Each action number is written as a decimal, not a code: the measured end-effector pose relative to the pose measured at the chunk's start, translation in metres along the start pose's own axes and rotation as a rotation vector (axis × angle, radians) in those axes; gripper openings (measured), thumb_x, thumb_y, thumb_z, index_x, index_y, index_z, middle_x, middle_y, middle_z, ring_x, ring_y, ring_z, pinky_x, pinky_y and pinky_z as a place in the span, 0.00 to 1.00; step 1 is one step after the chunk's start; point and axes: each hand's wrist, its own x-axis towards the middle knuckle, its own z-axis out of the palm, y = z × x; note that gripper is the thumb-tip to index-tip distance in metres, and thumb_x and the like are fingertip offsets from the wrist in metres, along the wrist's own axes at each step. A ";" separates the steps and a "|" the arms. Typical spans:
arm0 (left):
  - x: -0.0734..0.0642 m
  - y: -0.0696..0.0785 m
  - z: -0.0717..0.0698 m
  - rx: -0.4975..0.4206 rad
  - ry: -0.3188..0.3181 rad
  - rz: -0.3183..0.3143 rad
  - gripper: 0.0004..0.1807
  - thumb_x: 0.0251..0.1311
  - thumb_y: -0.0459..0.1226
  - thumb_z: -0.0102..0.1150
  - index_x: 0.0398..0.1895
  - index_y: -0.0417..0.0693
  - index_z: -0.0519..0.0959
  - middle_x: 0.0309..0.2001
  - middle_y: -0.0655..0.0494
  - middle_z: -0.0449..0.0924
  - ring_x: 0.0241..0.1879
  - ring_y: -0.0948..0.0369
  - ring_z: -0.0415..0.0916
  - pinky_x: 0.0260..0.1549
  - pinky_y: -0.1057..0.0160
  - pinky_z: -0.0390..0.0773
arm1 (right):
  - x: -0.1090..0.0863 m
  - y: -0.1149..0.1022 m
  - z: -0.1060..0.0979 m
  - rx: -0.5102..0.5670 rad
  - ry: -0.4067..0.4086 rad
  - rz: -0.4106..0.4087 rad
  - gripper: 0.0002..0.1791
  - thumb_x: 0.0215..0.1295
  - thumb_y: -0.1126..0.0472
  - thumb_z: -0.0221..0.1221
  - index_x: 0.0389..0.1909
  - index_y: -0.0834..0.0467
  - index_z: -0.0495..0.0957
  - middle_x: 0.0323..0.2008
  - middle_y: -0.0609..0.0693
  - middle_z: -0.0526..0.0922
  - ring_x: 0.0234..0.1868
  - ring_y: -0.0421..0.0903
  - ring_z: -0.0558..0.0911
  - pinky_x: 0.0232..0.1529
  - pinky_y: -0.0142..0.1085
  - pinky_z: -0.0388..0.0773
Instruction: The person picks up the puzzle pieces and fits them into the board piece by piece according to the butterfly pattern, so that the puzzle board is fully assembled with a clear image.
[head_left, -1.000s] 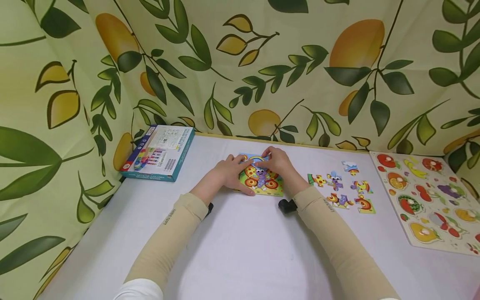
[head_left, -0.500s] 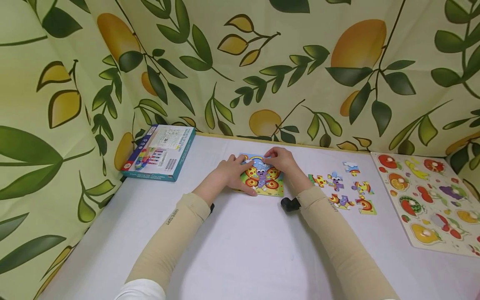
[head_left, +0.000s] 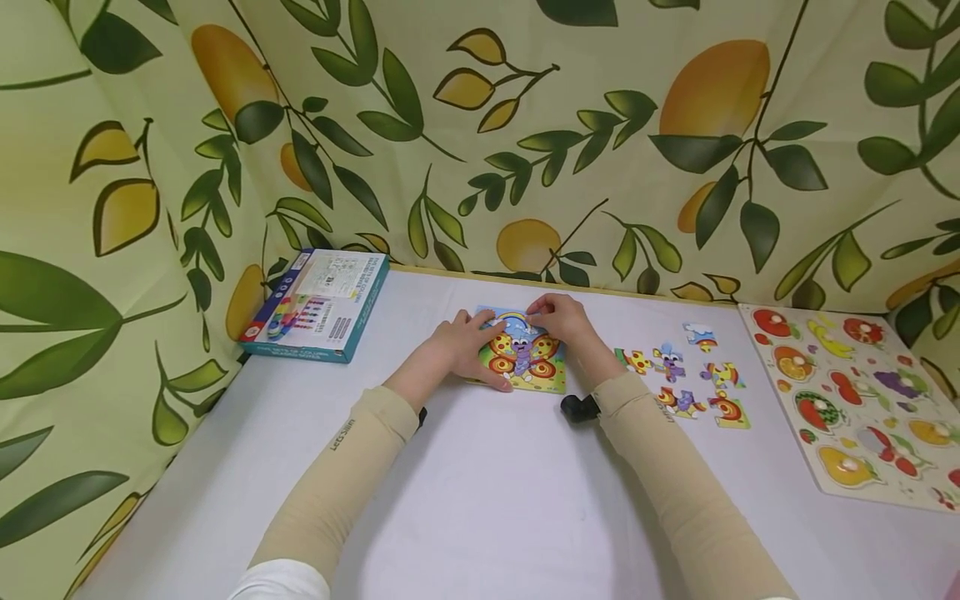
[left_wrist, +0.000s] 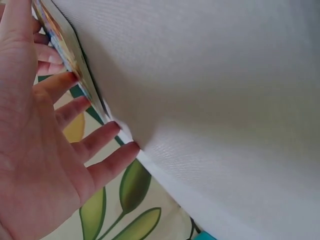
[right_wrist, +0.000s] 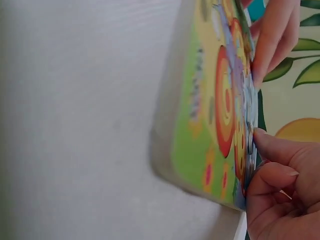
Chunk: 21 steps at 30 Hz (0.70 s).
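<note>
A square butterfly puzzle (head_left: 523,362) lies on the white table between both hands. My left hand (head_left: 459,348) is spread along its left side, thumb at the lower edge and fingertips at the upper left; in the left wrist view those fingers reach out nearly straight to the board's edge. My right hand (head_left: 564,318) is at the upper right corner. In the right wrist view its thumb (right_wrist: 272,145) and curled forefinger pinch a puzzle piece (right_wrist: 250,137) at the board's top edge, mostly hidden by the fingers.
Several loose butterfly puzzle pieces (head_left: 670,364) lie right of the right forearm. Beyond them is a wooden fruit peg board (head_left: 806,454). A teal-edged box (head_left: 322,304) sits at the back left, and a fruit-patterned curtain (head_left: 480,192) closes off the back and left.
My right hand has shifted slightly right, its fingertips drawing back from the puzzle's upper middle toward the upper right corner. My left hand has stayed nearly in place.
</note>
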 end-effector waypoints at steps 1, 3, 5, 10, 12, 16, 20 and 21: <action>0.000 0.000 0.000 -0.003 -0.004 -0.003 0.61 0.41 0.77 0.56 0.78 0.64 0.49 0.77 0.55 0.44 0.67 0.49 0.53 0.59 0.48 0.67 | 0.000 0.000 0.000 -0.004 -0.004 -0.004 0.10 0.67 0.59 0.61 0.44 0.60 0.80 0.30 0.50 0.69 0.36 0.47 0.69 0.35 0.34 0.64; 0.000 0.000 -0.001 -0.003 -0.007 -0.004 0.61 0.41 0.77 0.56 0.78 0.64 0.49 0.78 0.56 0.43 0.67 0.49 0.52 0.60 0.48 0.66 | -0.001 0.000 -0.001 -0.007 -0.009 -0.009 0.10 0.67 0.59 0.61 0.44 0.60 0.80 0.31 0.50 0.69 0.36 0.47 0.69 0.36 0.35 0.64; 0.000 0.001 -0.001 0.004 -0.011 -0.004 0.61 0.41 0.77 0.55 0.78 0.64 0.48 0.78 0.56 0.43 0.67 0.50 0.52 0.59 0.48 0.67 | -0.002 0.001 -0.002 -0.005 -0.012 -0.010 0.10 0.67 0.59 0.61 0.45 0.60 0.79 0.32 0.51 0.70 0.37 0.47 0.69 0.36 0.35 0.65; -0.002 0.002 -0.002 0.012 -0.002 -0.004 0.62 0.41 0.77 0.55 0.78 0.64 0.48 0.77 0.57 0.44 0.67 0.50 0.53 0.59 0.49 0.67 | -0.004 0.002 -0.002 -0.004 -0.021 -0.029 0.11 0.68 0.59 0.61 0.46 0.61 0.78 0.34 0.52 0.71 0.39 0.48 0.70 0.37 0.35 0.66; -0.002 0.001 -0.002 0.011 0.001 -0.004 0.62 0.41 0.78 0.54 0.78 0.64 0.48 0.77 0.57 0.44 0.67 0.50 0.53 0.59 0.48 0.67 | -0.004 0.002 -0.002 -0.006 -0.028 -0.036 0.12 0.68 0.59 0.60 0.47 0.61 0.77 0.35 0.52 0.71 0.39 0.48 0.70 0.38 0.35 0.67; -0.002 0.000 -0.001 0.002 0.001 -0.004 0.62 0.41 0.77 0.55 0.78 0.64 0.47 0.77 0.56 0.44 0.67 0.49 0.52 0.61 0.47 0.65 | -0.007 0.003 -0.003 -0.002 -0.053 -0.050 0.13 0.68 0.59 0.59 0.49 0.61 0.77 0.37 0.53 0.73 0.40 0.48 0.71 0.39 0.35 0.68; -0.002 0.000 0.000 -0.021 -0.001 -0.004 0.62 0.41 0.77 0.56 0.78 0.64 0.48 0.77 0.56 0.44 0.68 0.49 0.52 0.61 0.46 0.64 | -0.013 0.008 -0.017 0.113 -0.042 -0.054 0.16 0.71 0.57 0.56 0.54 0.61 0.77 0.44 0.56 0.77 0.40 0.48 0.73 0.40 0.35 0.72; -0.002 0.000 0.000 -0.024 -0.002 -0.002 0.62 0.41 0.77 0.56 0.78 0.64 0.48 0.77 0.56 0.44 0.68 0.49 0.52 0.61 0.47 0.64 | -0.015 0.011 -0.026 0.164 -0.026 -0.049 0.17 0.72 0.55 0.56 0.55 0.61 0.76 0.46 0.58 0.77 0.40 0.47 0.73 0.40 0.35 0.73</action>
